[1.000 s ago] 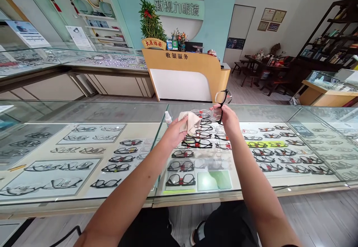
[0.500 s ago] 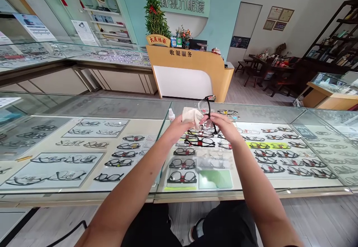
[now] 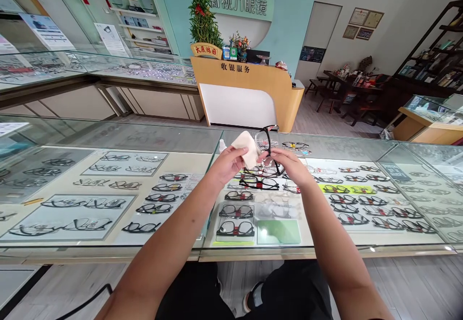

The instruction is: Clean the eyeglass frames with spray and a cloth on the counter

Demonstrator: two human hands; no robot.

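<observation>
Above the glass counter, my left hand [image 3: 230,164] pinches a pale cleaning cloth [image 3: 245,147] between thumb and fingers. My right hand [image 3: 288,162] grips a pair of black-framed eyeglasses [image 3: 268,142], held on edge with one lens upward. The cloth is just left of the eyeglasses; whether they touch is hard to tell. A small white bottle [image 3: 222,145] stands behind my left hand, partly hidden by it. Beneath my hands, inside the case, lies another black frame with a red tag [image 3: 259,183].
The glass display counter [image 3: 144,257] runs across in front of me, with several rows of eyeglasses inside. A green sheet [image 3: 279,232] lies in the case near my edge. Beyond stand a wooden cashier desk [image 3: 246,76] with a plant [image 3: 204,23] and a dark table [image 3: 352,83].
My left hand has drawn the cloth slightly left, away from the lens, and the cloth now stands flatter and more upright. The right hand keeps the eyeglasses nearly in place.
</observation>
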